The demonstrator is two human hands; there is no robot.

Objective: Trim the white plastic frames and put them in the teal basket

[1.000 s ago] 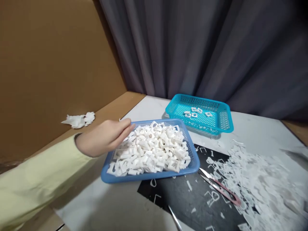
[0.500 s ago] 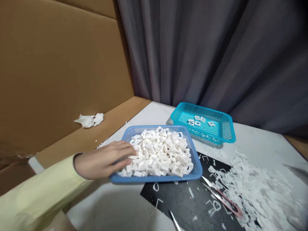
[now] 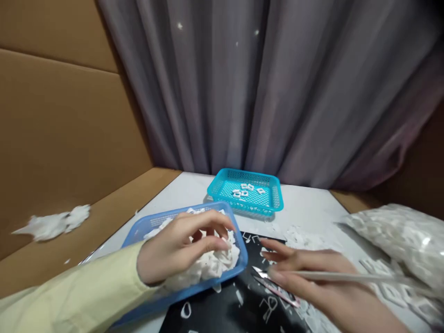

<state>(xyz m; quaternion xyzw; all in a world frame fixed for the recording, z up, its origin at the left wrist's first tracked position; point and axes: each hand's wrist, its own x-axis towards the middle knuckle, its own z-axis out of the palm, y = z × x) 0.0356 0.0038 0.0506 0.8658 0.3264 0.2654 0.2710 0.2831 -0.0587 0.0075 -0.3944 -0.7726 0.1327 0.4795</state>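
Observation:
My left hand (image 3: 189, 238) hovers over the blue basket (image 3: 243, 252), its fingers curved and apart, with nothing visible between them. White pieces (image 3: 208, 266) are heaped in that basket. On the right, my right hand (image 3: 312, 273) is above the black mat, holding a long, thin pale tool (image 3: 347, 277) whose outline is blurred. Below its fingertips, pink-handled scissors (image 3: 277, 290) lie on the black mat (image 3: 222, 310) among small white scraps.
A turquoise basket (image 3: 279, 194) with several white pieces stands at the back. To the right is a clear bag (image 3: 405, 240) full of white bits. Cardboard walls (image 3: 62, 125) rise on the left; a grey curtain (image 3: 225, 92) hangs behind. White lumps (image 3: 52, 225) lie at the left.
The view has turned to the right. My left hand has moved from the basket's left side to above its middle. My right hand has come into view with the thin tool.

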